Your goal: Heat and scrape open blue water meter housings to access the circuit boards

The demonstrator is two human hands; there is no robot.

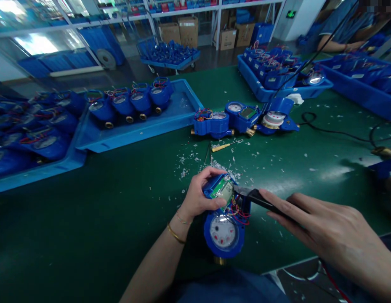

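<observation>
In front of me is a blue water meter with a round white dial, red and black wires and a brass fitting at its near end. My left hand is closed around a green circuit board with a small display in a blue housing at the meter's top, thumb on its face. My right hand grips the black handle of a utility knife. The knife's blade touches or lies very close to the right edge of the board; the exact contact is too small to tell.
A yellow-handled screwdriver lies beyond the meter among whitish scraps. Several more meters stand behind it. Blue trays of meters sit left and at the back right. A black cable crosses the right side. A co-worker's arm shows far right.
</observation>
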